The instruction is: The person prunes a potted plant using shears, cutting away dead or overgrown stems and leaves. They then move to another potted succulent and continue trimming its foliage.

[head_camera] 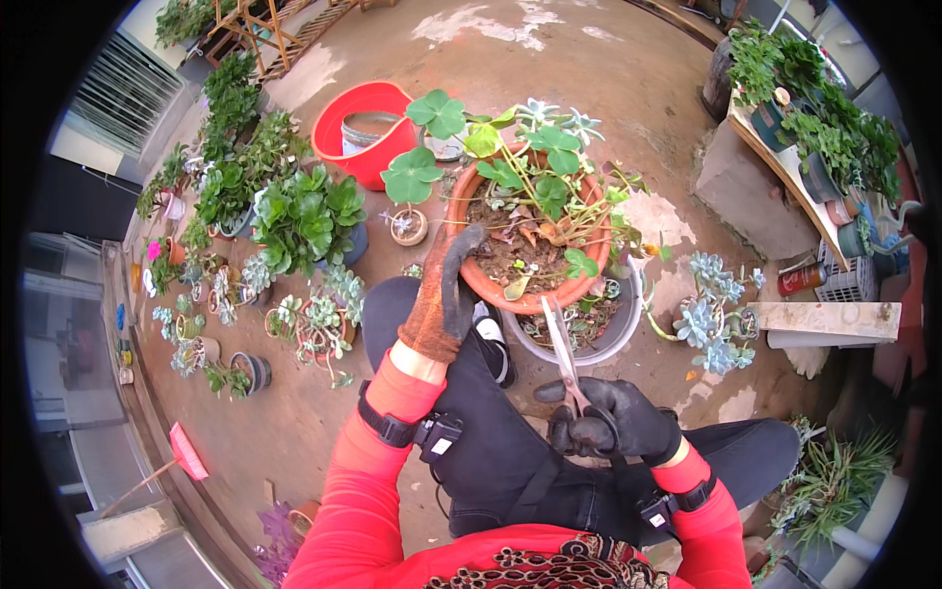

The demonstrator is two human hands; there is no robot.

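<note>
My left hand (445,291), in an orange and black work glove, holds the left rim of a terracotta pot (535,300), which is tilted towards me. Leafy green stems and pale succulents (539,113) grow from its brown soil (508,258). In a black glove, my right hand (618,421) grips the handles of metal scissors (565,353). The blades point up at the pot's near rim and look slightly parted. A round grey plastic tub (634,309) with plant matter inside stands below and behind the pot.
A red bucket (324,118) holding another container stands beyond the pot at the left. Many potted succulents and leafy plants (309,221) cover the floor to the left. At the right are a blue-green succulent (695,320), a pale slab (824,316) and a plank (787,173) bearing pots.
</note>
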